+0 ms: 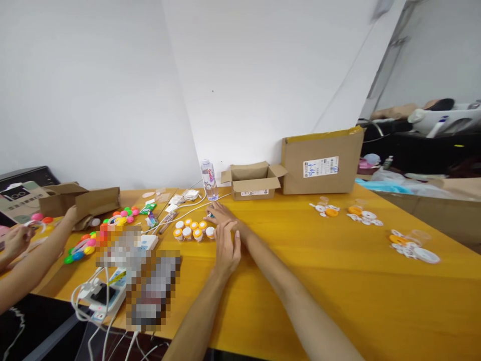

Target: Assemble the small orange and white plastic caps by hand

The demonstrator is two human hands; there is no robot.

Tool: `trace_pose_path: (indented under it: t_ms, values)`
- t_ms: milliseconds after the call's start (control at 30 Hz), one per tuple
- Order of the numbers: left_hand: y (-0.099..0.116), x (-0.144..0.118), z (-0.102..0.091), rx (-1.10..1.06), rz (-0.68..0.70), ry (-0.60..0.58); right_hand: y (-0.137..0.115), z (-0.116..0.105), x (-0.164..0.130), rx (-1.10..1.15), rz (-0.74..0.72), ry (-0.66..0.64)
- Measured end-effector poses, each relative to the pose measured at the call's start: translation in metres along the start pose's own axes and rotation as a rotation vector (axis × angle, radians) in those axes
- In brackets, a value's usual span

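A cluster of several small jars (187,232) with white and orange lids stands close together on the yellow wooden table (323,301). My left hand (227,246) is at the right edge of the cluster, its fingers stretched out beside the outermost white-lidded jar (210,232). Just beyond it, my right hand (221,214) reaches across from the right with fingers apart, low over the table behind the jars. A small dark bluish spot shows by its fingertips, too small to name. The left hand hides part of the right.
Behind stand a water bottle (209,181), a small opened carton (252,186) and a large cardboard box (321,163). Orange and white plastic parts (408,245) lie in piles at right. At left are power strips (116,291), cables, colourful bead rings (80,248) and another person's arms (41,265).
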State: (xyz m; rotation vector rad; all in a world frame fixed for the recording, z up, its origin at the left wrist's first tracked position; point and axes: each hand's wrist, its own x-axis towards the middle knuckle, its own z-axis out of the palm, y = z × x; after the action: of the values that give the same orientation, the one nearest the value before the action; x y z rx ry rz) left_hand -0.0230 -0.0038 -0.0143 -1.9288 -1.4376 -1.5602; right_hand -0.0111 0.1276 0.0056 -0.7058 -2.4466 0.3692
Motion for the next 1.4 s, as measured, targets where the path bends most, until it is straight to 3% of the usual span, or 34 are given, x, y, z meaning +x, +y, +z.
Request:
trace_pose_path:
  t_ms: [100, 333, 567, 700, 900, 1167, 1300, 1400]
  values:
    - [-0.001, 0.000, 0.000, 0.002, -0.004, -0.052, 0.010, -0.011, -0.010, -0.101, 0.000, -0.089]
    - [-0.002, 0.001, 0.000, -0.092, -0.074, -0.117, 0.026, -0.032, -0.060, -0.188, 0.024, -0.082]
    - [-0.002, 0.006, -0.001, -0.147, -0.145, -0.172, 0.017, -0.051, -0.122, -0.169, 0.014, -0.042]
    - [-0.003, 0.005, -0.001, -0.176, -0.169, -0.286, 0.009, -0.057, -0.145, -0.155, 0.027, -0.030]
    - [-0.002, 0.006, -0.003, -0.179, -0.169, -0.410, 0.003, -0.063, -0.152, -0.076, 0.062, 0.000]
    - [-0.004, 0.007, -0.002, -0.214, -0.203, -0.480, 0.014, -0.062, -0.153, 0.309, 0.103, 0.160]
    - [-0.006, 0.006, 0.000, -0.203, -0.153, -0.558, 0.024, -0.060, -0.152, 0.439, 0.194, 0.251]
    - [-0.009, 0.004, 0.002, -0.166, -0.073, -0.608, 0.029, -0.060, -0.151, 0.388, 0.176, 0.252]
